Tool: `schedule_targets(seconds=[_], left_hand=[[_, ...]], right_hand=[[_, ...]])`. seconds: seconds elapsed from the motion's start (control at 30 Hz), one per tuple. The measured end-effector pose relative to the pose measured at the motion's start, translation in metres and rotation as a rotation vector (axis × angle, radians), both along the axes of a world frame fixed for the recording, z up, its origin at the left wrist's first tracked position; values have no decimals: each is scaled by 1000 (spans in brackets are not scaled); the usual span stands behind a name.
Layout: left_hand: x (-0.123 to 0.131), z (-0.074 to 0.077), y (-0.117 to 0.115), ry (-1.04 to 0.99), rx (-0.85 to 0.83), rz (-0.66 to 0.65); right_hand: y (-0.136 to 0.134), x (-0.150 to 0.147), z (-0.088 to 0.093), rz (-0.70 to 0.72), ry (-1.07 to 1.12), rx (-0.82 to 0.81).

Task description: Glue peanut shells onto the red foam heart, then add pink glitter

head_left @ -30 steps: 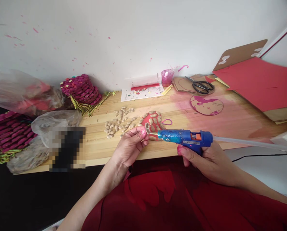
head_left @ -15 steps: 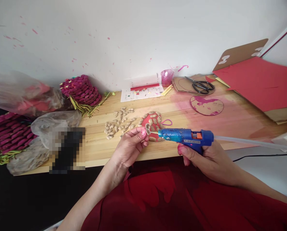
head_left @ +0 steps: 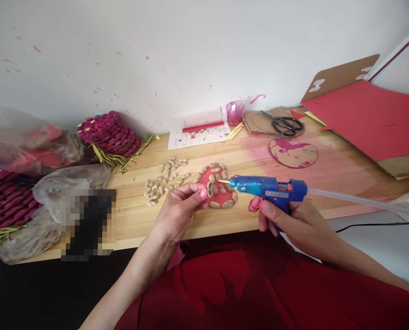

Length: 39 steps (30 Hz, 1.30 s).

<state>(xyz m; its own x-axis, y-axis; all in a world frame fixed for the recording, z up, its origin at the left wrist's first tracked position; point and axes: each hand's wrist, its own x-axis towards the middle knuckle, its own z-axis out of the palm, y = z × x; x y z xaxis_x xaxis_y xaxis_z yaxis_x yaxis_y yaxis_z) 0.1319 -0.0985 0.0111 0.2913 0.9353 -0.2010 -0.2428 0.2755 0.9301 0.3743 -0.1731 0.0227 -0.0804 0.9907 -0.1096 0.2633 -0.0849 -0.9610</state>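
My right hand point(head_left: 290, 220) grips a blue hot glue gun point(head_left: 269, 189) with a long clear glue stick out its back; its nozzle points left over a red cardboard shape point(head_left: 217, 185) partly covered in peanut shells. My left hand point(head_left: 178, 211) pinches a peanut shell point(head_left: 209, 188) between thumb and fingertips and holds it down on the left part of the red shape. Several loose peanut shells point(head_left: 163, 179) lie scattered on the wooden tabletop point(head_left: 135, 215) just left of the shape.
Clear plastic bags point(head_left: 58, 183) and magenta woven pieces point(head_left: 110, 133) crowd the left side. At the back stand a pink cup point(head_left: 234, 112), a sticker sheet point(head_left: 199, 134), scissors point(head_left: 282, 123) on cardboard, and a paint-stained cardboard heart point(head_left: 293, 153). Red paper point(head_left: 369, 117) leans at right.
The shell in my left hand has gone from the glue nozzle down onto the red shape. The glue gun has drawn back slightly to the right and lifted off the shell.
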Motion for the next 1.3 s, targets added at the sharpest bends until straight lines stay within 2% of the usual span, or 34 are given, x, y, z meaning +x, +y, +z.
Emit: schedule_targets(seconds=[0.13,0.2,0.3,0.4,0.63,0.87,1.3], left_hand=[[4,4,5,503,502,-25],[9,5,7,694,690,-60],[16,3,9,851,831,-143],[21,-1,10,974,921,-188],[25,-4,9,1177,996,-282],[27,-3,7,1195,962,-319],[28,0,4,1241,987,-353]], right_hand=[[15,6,-13,-122,228,-106],[22,9,-23,-167,329,-117],[29,8,-31,-171,411,-153],[33,5,-31,-136,423,-174],[36,6,-33,-60,375,-204],[35,8,-32,-26,290,-199],[35,8,-33,-19,327,-183]])
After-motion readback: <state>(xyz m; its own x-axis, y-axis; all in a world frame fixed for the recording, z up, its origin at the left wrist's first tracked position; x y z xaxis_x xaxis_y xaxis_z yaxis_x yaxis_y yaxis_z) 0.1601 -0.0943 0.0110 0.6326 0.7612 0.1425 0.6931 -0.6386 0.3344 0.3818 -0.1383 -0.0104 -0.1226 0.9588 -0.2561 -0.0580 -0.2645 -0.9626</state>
